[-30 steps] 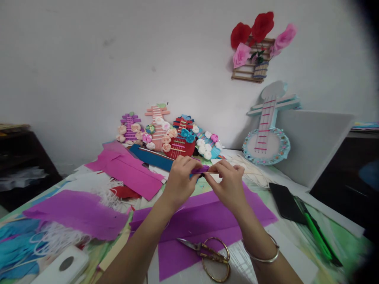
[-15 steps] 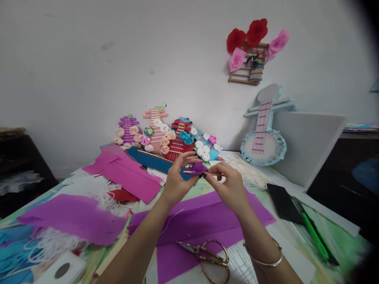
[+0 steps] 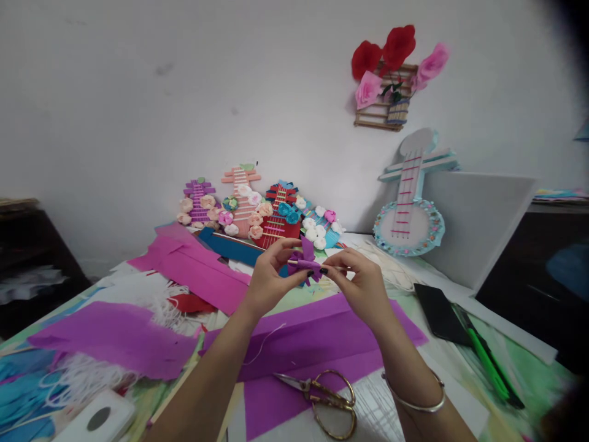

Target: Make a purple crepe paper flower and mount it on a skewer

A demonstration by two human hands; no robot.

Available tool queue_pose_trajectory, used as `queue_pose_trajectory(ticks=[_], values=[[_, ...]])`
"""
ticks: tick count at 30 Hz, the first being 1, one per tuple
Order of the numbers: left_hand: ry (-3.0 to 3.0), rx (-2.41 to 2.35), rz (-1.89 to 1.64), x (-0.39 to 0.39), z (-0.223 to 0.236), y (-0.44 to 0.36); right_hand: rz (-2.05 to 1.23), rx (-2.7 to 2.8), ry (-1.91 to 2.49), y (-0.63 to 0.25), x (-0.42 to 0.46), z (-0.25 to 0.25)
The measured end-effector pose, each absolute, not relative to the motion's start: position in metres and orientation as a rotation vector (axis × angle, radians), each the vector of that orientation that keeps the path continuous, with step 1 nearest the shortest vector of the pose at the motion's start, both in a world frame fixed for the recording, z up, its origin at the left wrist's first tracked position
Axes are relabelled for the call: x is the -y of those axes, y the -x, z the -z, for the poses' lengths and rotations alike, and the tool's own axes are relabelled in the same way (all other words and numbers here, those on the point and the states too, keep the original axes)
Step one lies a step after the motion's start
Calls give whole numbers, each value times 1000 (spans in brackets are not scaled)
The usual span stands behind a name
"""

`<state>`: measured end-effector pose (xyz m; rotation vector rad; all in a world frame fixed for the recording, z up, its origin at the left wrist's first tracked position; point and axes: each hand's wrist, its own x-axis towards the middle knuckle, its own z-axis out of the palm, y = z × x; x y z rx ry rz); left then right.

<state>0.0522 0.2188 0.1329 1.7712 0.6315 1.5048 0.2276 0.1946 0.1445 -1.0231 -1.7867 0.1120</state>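
Note:
Between my hands is a small ruffled piece of purple crepe paper [image 3: 307,248], wrapped about a thin light stick [image 3: 294,262] that lies roughly level. My left hand [image 3: 270,277] is closed on the paper, thumb below and fingers behind it. My right hand [image 3: 358,277] pinches the stick's right part at the paper's edge. Below them larger purple crepe paper sheets [image 3: 317,334] lie spread on the table, with a loose white thread [image 3: 264,345] on top. Gold-handled scissors [image 3: 324,396] rest partly open on the front sheet.
A black phone-like slab [image 3: 439,313] and a green cutter knife [image 3: 492,362] lie at the right. Pink paper [image 3: 197,270], white string [image 3: 87,374] and a white box-like device [image 3: 99,417] are at the left. Decorated paper instruments [image 3: 276,215] stand against the wall.
The purple paper has turned in my fingers, and a flap of it now stands up above the stick. My hands stay close together. The view has shifted slightly.

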Motion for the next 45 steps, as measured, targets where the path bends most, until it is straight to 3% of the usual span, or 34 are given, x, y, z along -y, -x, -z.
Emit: queue_pose_trajectory(ticks=[12, 22, 45], values=[[-1601, -596, -1430, -229, -130, -40, -274, 1615, 1158, -287, -206, -147], [-1812, -604, -1106, -219, -132, -56, -670, 1604, 940, -229, -198, -142], [-1439, -328, -1101, -221, -123, -57, -904, 1443, 657, -223, -196, -142]])
